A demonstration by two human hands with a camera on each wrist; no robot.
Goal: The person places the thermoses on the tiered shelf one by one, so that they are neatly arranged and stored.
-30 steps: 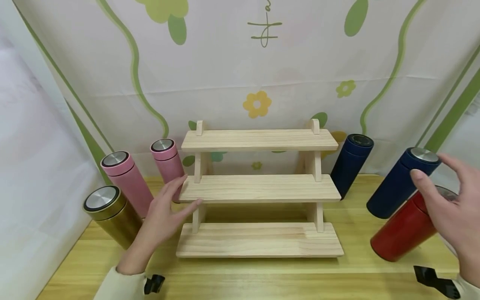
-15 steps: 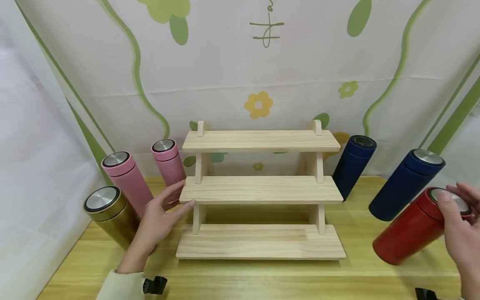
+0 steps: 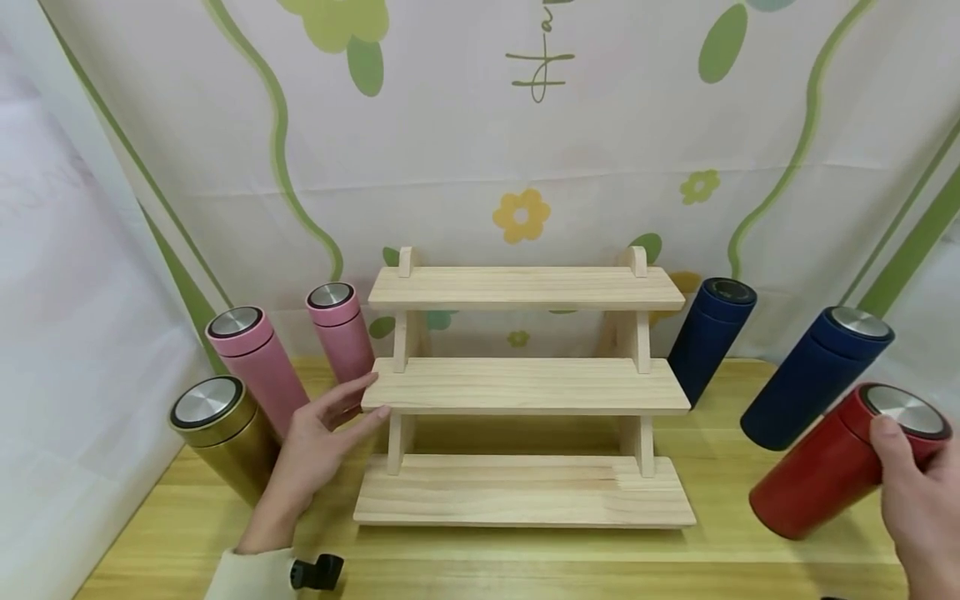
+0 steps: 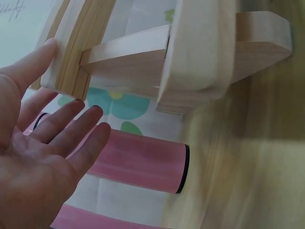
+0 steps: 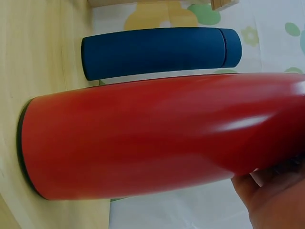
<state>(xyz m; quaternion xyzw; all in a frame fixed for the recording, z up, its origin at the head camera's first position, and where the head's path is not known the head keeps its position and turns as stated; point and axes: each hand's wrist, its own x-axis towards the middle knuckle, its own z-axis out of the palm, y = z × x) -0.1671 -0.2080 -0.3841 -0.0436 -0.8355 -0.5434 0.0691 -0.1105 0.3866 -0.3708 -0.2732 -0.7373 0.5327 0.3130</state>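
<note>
At the right, my right hand (image 3: 926,508) grips a red thermos (image 3: 821,471) near its steel-topped lid, with the thumb against the upper side and the other fingers mostly hidden behind it. The thermos base meets the tabletop in the right wrist view. My left hand (image 3: 307,450) touches the left end of the middle tier of a three-tier wooden display stand (image 3: 525,385). In the left wrist view its thumb lies against the board's edge and the other fingers (image 4: 66,126) stretch out nearly straight. All three tiers bear nothing.
Two pink thermoses (image 3: 264,367) and a gold thermos (image 3: 232,437) stand left of the stand. Two navy thermoses, one nearer (image 3: 813,379) and one farther back (image 3: 708,342), stand at its right. A printed white cloth (image 3: 450,133) hangs behind the wooden table (image 3: 450,562).
My right hand has come down from above the red thermos's lid and closed around its upper part. My left hand has stayed at the stand's left end.
</note>
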